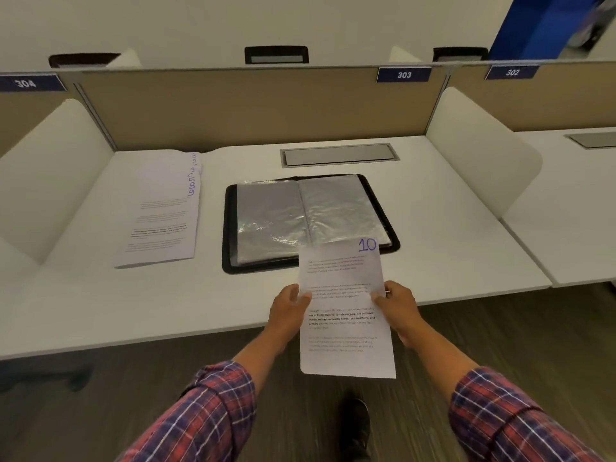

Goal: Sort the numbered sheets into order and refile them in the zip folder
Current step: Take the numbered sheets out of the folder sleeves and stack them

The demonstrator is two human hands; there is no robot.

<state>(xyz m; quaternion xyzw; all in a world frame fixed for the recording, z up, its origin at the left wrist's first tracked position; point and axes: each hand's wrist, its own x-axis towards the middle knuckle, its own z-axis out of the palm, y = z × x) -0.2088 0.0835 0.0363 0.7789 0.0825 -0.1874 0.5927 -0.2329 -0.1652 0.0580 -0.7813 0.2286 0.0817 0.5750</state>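
Head view looks down on a big white bench [450, 228] with white side walls and a tan wall at the back. Small blue signs on the back wall read 304, 303 and 302. A grey metal flap [336, 155] sits in the bench near the back wall.

Next in size is the zip folder [310, 221]. It is black and lies open flat in the middle of the bench, with shiny clear pockets showing on both sides.

Left of the folder, and apart from it, lies a pile of sheets [163, 211]. The sheets are fanned a little, so blue hand-written numbers show along the right edge. They are too small to read well.

One sheet [346, 315] is held up in the air over the near edge of the bench. It has printed lines and a blue 10 in its top right corner. That top corner covers the near right corner of the folder.

Both arms wear red and blue checked sleeves [206, 415]. The left hand [290, 308] has its grip pinched on the left edge of the sheet, thumb on top. The right hand [396, 308] has its grip pinched on the right edge, thumb on top too.

Down on the dark floor, one black shoe [356, 425] shows under the sheet.
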